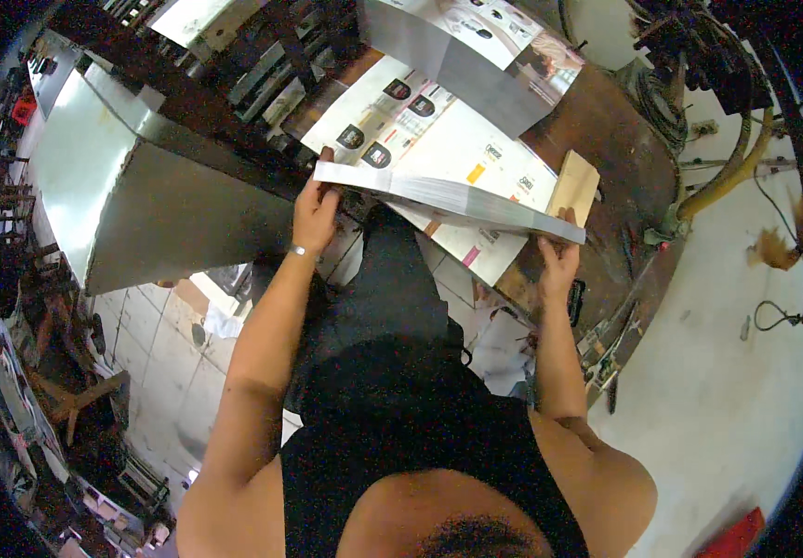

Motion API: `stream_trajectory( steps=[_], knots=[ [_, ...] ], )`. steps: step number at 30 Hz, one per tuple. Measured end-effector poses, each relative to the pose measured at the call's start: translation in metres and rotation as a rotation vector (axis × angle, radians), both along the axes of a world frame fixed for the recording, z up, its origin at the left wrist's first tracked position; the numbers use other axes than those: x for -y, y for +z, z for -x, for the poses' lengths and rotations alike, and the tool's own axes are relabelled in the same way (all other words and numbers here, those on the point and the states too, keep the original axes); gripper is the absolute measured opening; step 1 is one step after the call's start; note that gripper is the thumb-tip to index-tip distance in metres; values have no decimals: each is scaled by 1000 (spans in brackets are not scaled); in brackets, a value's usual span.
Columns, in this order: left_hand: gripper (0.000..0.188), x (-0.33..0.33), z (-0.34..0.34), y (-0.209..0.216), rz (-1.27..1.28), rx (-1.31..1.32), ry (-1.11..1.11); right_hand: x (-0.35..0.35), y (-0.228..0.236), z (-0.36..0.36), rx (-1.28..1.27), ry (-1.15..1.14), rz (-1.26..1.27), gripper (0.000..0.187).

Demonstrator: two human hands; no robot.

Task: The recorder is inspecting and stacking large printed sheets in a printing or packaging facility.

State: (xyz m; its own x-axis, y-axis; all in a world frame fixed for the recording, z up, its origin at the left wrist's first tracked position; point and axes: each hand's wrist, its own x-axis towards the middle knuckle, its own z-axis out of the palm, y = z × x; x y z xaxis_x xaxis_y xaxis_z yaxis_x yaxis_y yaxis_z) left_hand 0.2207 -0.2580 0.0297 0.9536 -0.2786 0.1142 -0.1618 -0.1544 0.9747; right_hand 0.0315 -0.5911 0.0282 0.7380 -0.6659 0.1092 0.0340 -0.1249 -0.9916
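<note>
Between my two hands I hold a thick stack of paper sheets (pixel 448 197), its long white edge turned toward me and sagging a little. My left hand (pixel 316 206) grips the stack's left end, with fingers over and under it. At the other end, my right hand (pixel 559 256) is closed on the right corner, thumb and fingers on opposite sides. Just beneath and beyond lies a large printed sheet (pixel 429 130) with dark and coloured patterns. Past it stands a tall pile of printed sheets (pixel 485 70) with a picture on top.
A brown table (pixel 615 139) carries the sheets, and a tan wooden block (pixel 576 186) lies near my right hand. To the left juts a big grey metal panel (pixel 187 209). Hoses and cables (pixel 727 186) run along the right wall. Tiled floor (pixel 159 344) shows below.
</note>
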Motion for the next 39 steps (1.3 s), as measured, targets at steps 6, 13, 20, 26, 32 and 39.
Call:
stream_trajectory(
  steps=[6,13,20,26,32,39],
  knots=[
    [48,-1,2,-3,28,-41,39,1,-6,1,-20,-16,46,62],
    [39,3,1,-16,-60,-113,83,3,-12,0,-97,-44,45,58],
    [38,4,0,-30,-217,88,114,3,-24,5,-49,-173,32,41],
    [36,3,-1,-33,-205,35,170,2,-17,8,-76,-155,21,26],
    [36,3,1,-26,-228,-90,148,1,-26,10,-17,-207,38,18],
    [33,12,8,-10,-190,16,154,-3,-26,10,-102,-226,110,16]
  ],
)
